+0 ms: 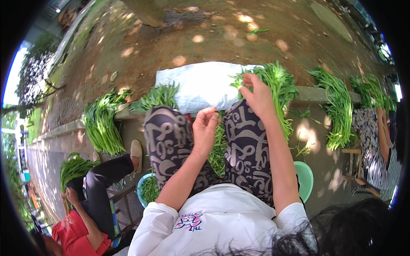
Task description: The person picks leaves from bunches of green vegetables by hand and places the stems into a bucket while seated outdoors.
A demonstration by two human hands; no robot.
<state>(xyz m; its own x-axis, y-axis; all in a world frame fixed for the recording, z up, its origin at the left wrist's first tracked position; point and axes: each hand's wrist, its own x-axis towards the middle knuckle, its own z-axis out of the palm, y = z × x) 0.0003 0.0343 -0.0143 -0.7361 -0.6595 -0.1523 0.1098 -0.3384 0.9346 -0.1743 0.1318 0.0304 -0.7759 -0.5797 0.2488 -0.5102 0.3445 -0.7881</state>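
My left hand (206,126) is raised between my knees with its fingers curled together; whether something small is pinched in them cannot be told. My right hand (254,92) reaches to the leafy end of a bunch of long-stemmed greens (278,86) beside my right knee, thumb and fingers apart at some leaves. Under and past the hands lies a pale sheet (198,83), brightly sunlit. A smaller heap of leafy tops (158,97) rests at its left edge. Between my legs, below my hands, are more cut greens (218,150).
A low stone kerb (314,92) crosses ahead. Bunches of greens lie on it at left (103,124) and right (339,105). Basins stand beside me, one blue-rimmed (139,192), one green (304,179). Seated people are at left (80,230) and right (382,163). A tree trunk (145,11) stands ahead.
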